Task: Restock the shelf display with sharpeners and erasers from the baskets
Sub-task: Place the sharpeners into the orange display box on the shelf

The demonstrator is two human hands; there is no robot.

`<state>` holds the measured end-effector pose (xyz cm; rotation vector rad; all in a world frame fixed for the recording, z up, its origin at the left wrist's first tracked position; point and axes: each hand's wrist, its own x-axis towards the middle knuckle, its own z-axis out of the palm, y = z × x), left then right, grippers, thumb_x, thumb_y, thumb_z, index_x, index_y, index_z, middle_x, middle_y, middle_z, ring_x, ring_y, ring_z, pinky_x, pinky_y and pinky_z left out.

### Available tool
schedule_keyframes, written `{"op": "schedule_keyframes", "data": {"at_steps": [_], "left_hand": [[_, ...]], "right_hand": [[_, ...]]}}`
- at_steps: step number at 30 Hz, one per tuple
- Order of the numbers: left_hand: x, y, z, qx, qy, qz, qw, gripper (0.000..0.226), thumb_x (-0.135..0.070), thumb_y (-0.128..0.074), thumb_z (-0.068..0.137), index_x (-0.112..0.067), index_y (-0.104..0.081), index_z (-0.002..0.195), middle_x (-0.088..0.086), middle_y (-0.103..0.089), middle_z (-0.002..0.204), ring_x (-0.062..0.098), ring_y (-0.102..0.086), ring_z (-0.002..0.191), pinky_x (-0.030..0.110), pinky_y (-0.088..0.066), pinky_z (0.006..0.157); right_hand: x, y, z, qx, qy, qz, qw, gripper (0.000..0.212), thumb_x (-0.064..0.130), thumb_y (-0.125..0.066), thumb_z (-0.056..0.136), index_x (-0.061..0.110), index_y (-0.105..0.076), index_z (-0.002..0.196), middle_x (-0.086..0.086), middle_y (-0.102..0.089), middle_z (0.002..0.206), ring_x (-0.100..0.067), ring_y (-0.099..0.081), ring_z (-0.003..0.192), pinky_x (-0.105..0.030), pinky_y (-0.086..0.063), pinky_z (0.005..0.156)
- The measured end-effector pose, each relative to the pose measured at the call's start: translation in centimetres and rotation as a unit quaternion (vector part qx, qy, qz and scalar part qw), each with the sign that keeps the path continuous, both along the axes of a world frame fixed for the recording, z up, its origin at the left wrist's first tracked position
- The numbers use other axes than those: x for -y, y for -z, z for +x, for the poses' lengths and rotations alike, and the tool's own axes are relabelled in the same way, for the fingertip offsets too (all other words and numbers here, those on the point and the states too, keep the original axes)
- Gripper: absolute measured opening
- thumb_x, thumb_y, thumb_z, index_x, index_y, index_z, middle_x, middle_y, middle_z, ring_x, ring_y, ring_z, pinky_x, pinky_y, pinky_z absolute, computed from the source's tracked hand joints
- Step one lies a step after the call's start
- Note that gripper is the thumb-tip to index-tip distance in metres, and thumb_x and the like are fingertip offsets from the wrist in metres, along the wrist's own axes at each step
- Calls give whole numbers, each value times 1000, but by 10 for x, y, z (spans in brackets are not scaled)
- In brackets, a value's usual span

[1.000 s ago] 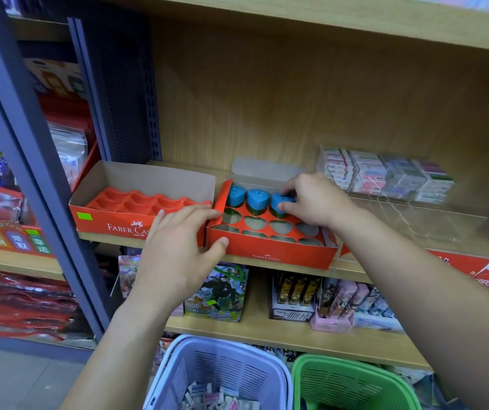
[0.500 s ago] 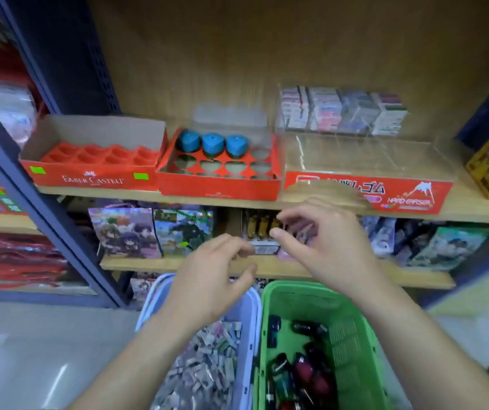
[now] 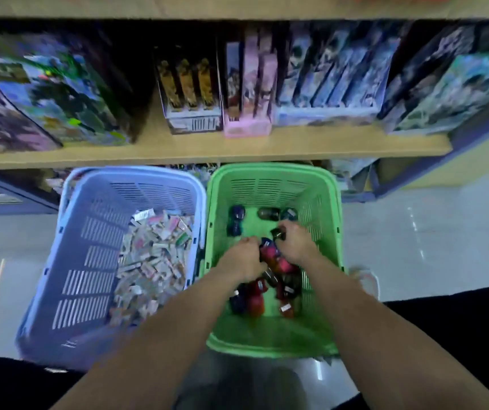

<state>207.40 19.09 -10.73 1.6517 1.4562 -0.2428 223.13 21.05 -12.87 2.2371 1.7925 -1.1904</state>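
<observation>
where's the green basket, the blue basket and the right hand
green basket [image 3: 272, 187]: head view, on its far slatted wall
blue basket [image 3: 89, 261]: head view, on its left inner wall
right hand [image 3: 295, 244]: head view, on the back of the hand

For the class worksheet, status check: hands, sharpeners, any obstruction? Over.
Left hand, right hand in green basket. Right pinches dark sharpener; left grip unclear. No obstruction seen.

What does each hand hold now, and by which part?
The right hand seems to pinch a dark sharpener by one end. The left hand is in the green basket; its hold cannot be told.
</observation>
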Motion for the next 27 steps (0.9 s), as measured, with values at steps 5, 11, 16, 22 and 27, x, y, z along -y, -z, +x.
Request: {"op": "schedule_keyframes", "data": {"at_steps": [5,11,16,22,27], "left_hand": [[15,76,15,-28,-109,-34,993,69,-25,-78,82,-21,-43,141,9,-49,141,31,-49,126,46,-45,107],[9,114,24,12,-159,31,987,67,-32,-75,89,-33,-44,149,-3,-50,149,25,-43,135,40,-38,111],[1,127,27,19,-189,30,981,57,-45,-79,83,-34,-58,135,-7,-60,135,23,-48,125,38,-40,101],[-1,131,30,12,-241,16,970,63,-38,-80,84,-28,-53,140,3,-54,135,29,-49,124,43,-41,109],[5,130,25,17,-359,-18,933,50,-32,-77,88,-24,-57,134,3,-42,140,30,-53,125,45,-34,118]], "right_hand": [[22,64,7,-19,36,-71,997,53,18,-61,92,17,-46,143,-16,-38,153,-35,-44,134,-36,-36,111],[53,77,6,-53,120,-37,991,80,-4,-66,87,29,-33,152,1,-9,158,-27,-45,133,-29,-28,118],[58,87,5,-29,151,2,988,52,1,-65,90,26,-45,131,4,-40,126,-17,-58,98,-33,-51,96],[58,95,3,-51,139,-22,989,58,10,-70,90,17,-41,141,-2,-55,111,-24,-59,106,-33,-49,95],[42,89,-3,-35,159,35,986,38,30,-50,104,18,-47,140,-8,-43,122,-23,-59,97,-31,-46,96]]}}
